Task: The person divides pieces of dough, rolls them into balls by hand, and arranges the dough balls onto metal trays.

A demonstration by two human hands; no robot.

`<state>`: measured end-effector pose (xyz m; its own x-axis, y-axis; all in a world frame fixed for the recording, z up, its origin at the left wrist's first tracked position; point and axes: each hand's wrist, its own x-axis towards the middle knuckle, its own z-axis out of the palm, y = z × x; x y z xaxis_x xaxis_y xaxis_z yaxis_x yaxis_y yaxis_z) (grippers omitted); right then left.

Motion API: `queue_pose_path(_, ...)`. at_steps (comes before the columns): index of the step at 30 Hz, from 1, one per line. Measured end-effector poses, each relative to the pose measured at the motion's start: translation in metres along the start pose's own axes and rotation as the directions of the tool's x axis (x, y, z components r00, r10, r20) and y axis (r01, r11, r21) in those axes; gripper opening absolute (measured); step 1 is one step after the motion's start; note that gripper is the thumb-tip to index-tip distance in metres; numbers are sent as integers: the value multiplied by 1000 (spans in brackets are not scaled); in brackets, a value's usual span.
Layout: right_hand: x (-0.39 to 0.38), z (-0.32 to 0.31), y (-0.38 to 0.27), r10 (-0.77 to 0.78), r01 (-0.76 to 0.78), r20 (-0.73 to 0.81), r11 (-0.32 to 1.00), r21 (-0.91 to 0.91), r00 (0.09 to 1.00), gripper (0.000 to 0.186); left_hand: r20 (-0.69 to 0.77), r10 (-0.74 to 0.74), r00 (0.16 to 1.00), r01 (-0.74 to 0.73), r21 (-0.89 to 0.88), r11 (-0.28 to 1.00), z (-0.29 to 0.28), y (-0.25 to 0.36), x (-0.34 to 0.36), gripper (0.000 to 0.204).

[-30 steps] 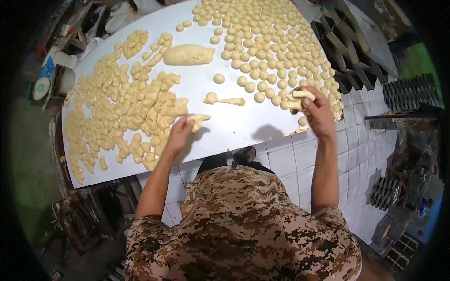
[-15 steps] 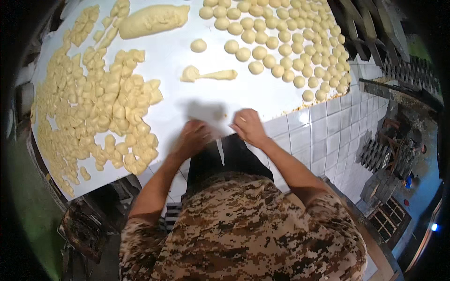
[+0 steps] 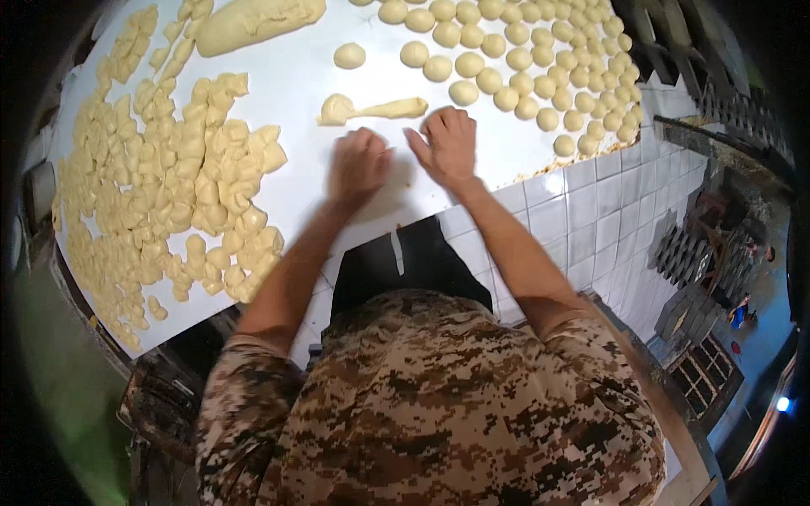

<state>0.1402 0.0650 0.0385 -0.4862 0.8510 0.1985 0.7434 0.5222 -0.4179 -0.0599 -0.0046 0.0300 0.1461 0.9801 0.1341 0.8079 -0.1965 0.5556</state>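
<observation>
A strip of pale dough (image 3: 384,110) with a thick lump at its left end lies on the white tabletop (image 3: 304,190). Just nearer me than that lump is my left hand (image 3: 360,160), palm down, slightly blurred, with bent fingers and the thumb apart. My right hand (image 3: 449,145) is beside the strip's thin right end, its fingers curved downward and its thumb held away from them. Both hands appear to hold nothing, though their palms are hidden. A single round dough ball (image 3: 349,56) sits beyond the strip.
Many cut dough pieces (image 3: 181,169) cover the table's left side. A thick dough log (image 3: 257,24) lies at the far left. Rows of dough balls (image 3: 523,84) fill the far right. White tiles (image 3: 582,211) run below the table's right edge, and a dark apron (image 3: 413,266) hangs before me.
Both hands have moved forward from the table's near edge toward the dough strip. Their fingers have loosened from a closed pose. The view has shifted slightly.
</observation>
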Motion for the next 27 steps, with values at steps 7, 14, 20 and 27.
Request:
queue_pose_path(7,-45,-31,45,-139,156,260,987,-46,956,34,401,162,902,-170,-17,985,-19,-57,-38,18)
queue_pose_path(14,-72,-22,23,-246,214,215,963,165,945,31,30,65,997,-59,-171,983,4,4,-51,14)
queue_pose_path(20,-22,2,12,-111,110,161,994,15,981,29,-369,-204,907,210,-25,977,42,40,-8,20)
queue_pose_path(27,2,-37,56,-346,342,191,938,56,918,35,-206,-141,968,171,137,976,-4,-2,-19,12)
